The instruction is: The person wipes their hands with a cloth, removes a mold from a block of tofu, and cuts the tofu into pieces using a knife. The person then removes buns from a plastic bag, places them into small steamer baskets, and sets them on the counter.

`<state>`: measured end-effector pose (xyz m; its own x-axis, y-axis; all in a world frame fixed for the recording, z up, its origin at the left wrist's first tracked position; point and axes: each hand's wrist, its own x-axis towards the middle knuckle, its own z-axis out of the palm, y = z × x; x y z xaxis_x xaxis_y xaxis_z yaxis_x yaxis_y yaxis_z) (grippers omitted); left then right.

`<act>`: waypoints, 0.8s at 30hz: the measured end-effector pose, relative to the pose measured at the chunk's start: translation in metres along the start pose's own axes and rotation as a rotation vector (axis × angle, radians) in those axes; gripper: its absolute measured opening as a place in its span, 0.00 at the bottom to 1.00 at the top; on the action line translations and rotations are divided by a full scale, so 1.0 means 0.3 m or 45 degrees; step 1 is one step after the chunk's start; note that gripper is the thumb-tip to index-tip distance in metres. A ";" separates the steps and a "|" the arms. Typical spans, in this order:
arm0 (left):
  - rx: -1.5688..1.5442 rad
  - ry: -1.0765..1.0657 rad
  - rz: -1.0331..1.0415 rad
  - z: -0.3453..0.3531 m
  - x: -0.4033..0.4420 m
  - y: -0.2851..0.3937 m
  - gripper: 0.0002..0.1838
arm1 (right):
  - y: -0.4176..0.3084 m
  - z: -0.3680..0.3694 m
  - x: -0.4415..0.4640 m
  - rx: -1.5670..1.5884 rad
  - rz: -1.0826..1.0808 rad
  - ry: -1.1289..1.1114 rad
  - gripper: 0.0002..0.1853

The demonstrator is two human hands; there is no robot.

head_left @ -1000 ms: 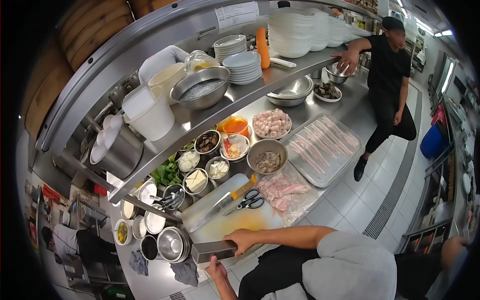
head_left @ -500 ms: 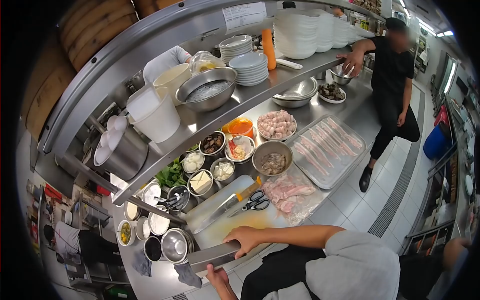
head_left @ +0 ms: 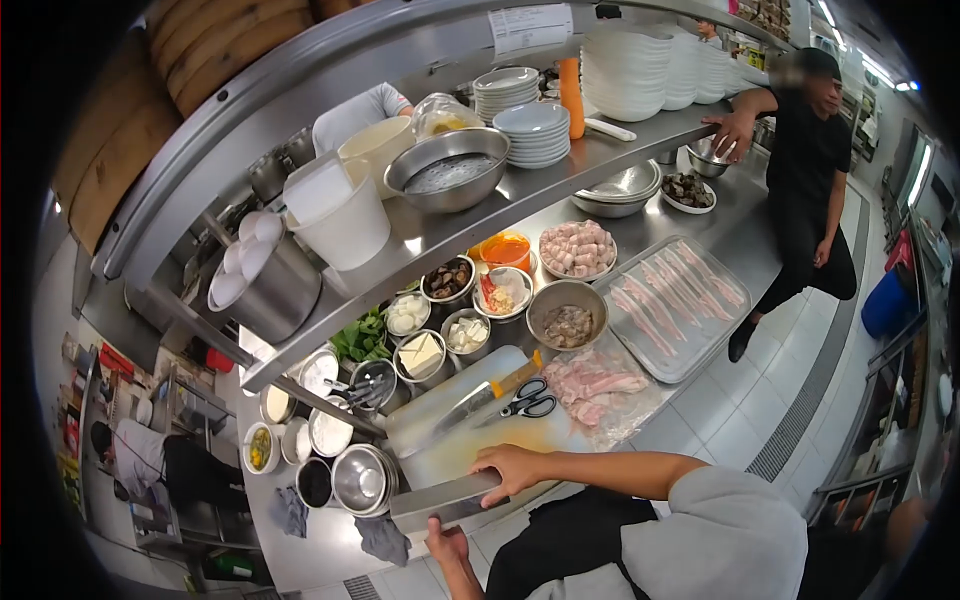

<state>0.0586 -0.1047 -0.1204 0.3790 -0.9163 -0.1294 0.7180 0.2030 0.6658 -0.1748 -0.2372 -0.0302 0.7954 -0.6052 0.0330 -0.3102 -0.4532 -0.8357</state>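
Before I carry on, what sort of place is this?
Most likely a restaurant kitchen. Tall stacks of round white bowls stand on a long grey metal shelf; below are a shallow silvery rectangular tray of pink-and-white, meat-like strips and a large pale cutting board.

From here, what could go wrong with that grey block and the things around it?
The grey block is close to the stacked metal bowls, so swinging its end might knock them.

The right hand and left hand hold it near the front edge of the counter; if it slipped, it might drop to the floor.

The knife and scissors lie beyond the right hand, so a careless reach might cause a cut.
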 end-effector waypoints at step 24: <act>0.223 -0.016 -0.059 0.125 0.029 -0.112 0.34 | 0.174 0.031 0.023 -0.104 0.081 0.025 0.42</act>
<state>0.0160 -0.1326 -0.1165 0.3397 -0.9277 -0.1548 0.6217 0.0979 0.7771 -0.1806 -0.2591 -0.0787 0.7627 -0.6467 -0.0075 -0.4017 -0.4647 -0.7891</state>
